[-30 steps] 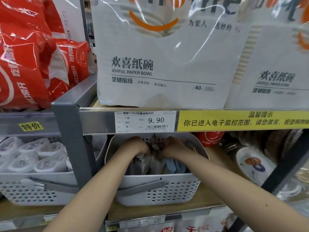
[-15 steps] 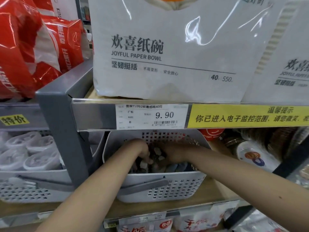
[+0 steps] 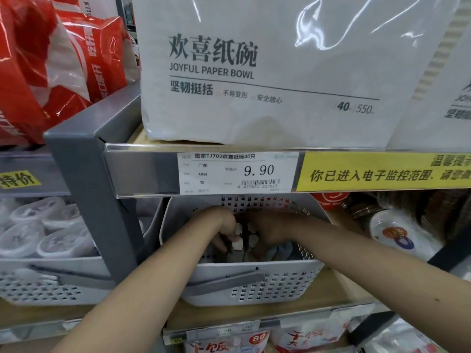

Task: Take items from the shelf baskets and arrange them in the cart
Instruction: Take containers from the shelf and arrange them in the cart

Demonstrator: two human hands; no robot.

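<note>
A white perforated basket [image 3: 254, 286] with a grey handle sits on the lower shelf. Both my hands reach into it. My left hand [image 3: 225, 230] curls its fingers round small packets [image 3: 239, 238] standing in the basket. My right hand [image 3: 267, 234] grips the same bunch of packets from the right; a bluish packet [image 3: 283, 252] shows below it. What exactly the packets are is hidden by my hands and the shelf rail. No cart is in view.
A shelf rail [image 3: 142, 171] with a 9.90 price tag hangs just above my hands. White paper bowl packs [image 3: 254, 72] stand above it, red packs [image 3: 63, 59] at upper left. A second basket [image 3: 51, 284] holds wrapped rolls. Paper plates [image 3: 397, 238] lie at right.
The camera has moved closer and lower toward the basket. Both hands stay inside it, fingers working deeper among the packets; my left hand has shifted slightly right.
</note>
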